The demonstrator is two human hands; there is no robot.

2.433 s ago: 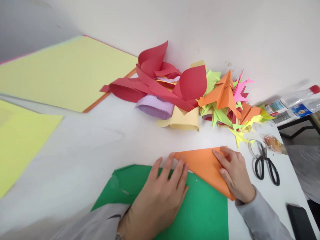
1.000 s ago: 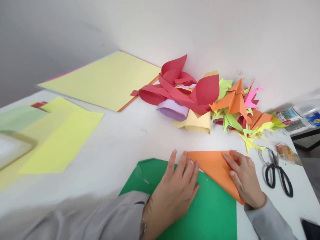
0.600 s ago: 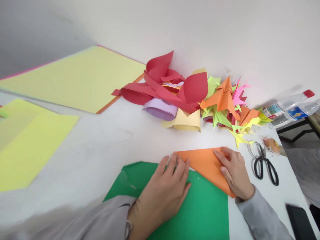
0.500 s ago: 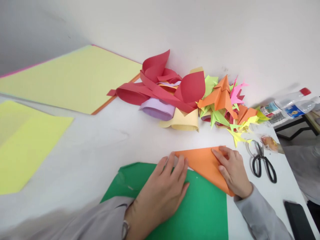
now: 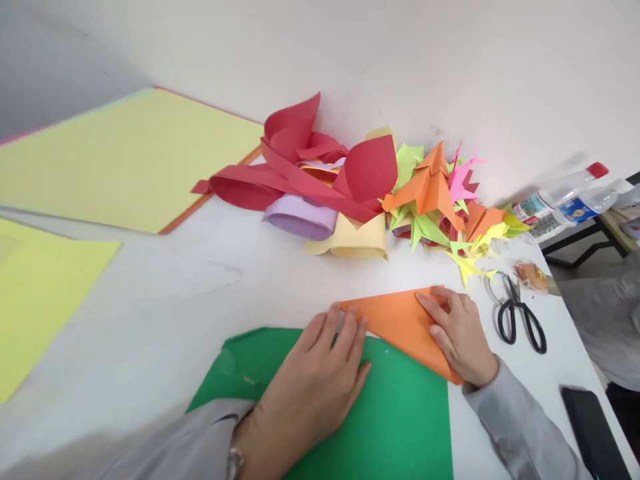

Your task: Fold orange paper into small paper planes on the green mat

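A folded orange sheet of paper point(image 5: 395, 317), roughly triangular, lies on the white table, partly over the top edge of a green sheet point(image 5: 400, 413). My left hand point(image 5: 315, 373) lies flat across the green sheet, its fingers stretched out to the left tip of the orange paper. On the right end of the orange paper rests my right hand point(image 5: 460, 333), forefinger and thumb apart on the paper; its other fingers bend near the far edge. Both grey sleeves show. What lies beneath my left palm is hidden.
Behind stand rolled red paper shapes point(image 5: 300, 173), a purple band point(image 5: 303, 217), a cream paper crown point(image 5: 357, 237) and folded paper pieces point(image 5: 430, 187). Black-handled scissors point(image 5: 520, 313), a black phone point(image 5: 593, 427) and bottles point(image 5: 560, 193) are right. Yellow sheets point(image 5: 115, 160) lie left.
The whole view has shifted slightly, so things appear farther left. Both hands stay on the orange paper in nearly the same position; its folded shape looks unchanged.
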